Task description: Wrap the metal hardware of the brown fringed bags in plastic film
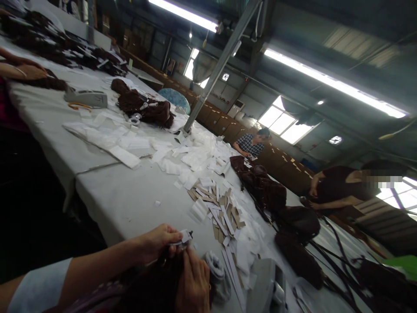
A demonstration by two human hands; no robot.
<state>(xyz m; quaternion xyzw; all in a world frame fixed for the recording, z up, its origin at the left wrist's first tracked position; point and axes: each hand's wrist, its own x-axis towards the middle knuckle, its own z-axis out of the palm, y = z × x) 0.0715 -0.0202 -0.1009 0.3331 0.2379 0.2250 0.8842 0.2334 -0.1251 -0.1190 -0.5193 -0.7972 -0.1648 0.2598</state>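
My left hand [159,241] is closed, pinching a small white wrapping piece [185,237] with a dark bit poking out at its end. My right hand [194,280] is pressed close beside it, its fingers together on a dark brown item [153,282] that looks like a bag. The item's lower part is lost in shadow. Just right of my right hand stands a roll of white material [215,267]. A grey tape dispenser [267,282] sits farther right.
Cardboard strips [224,213] and white sheets [195,152] litter the pale table [120,200]. Brown bags [263,187] lie along the far side, more brown goods [143,104] farther up. A metal post [221,65] rises from the table. Co-workers stand opposite; another's hand [31,71] is at left.
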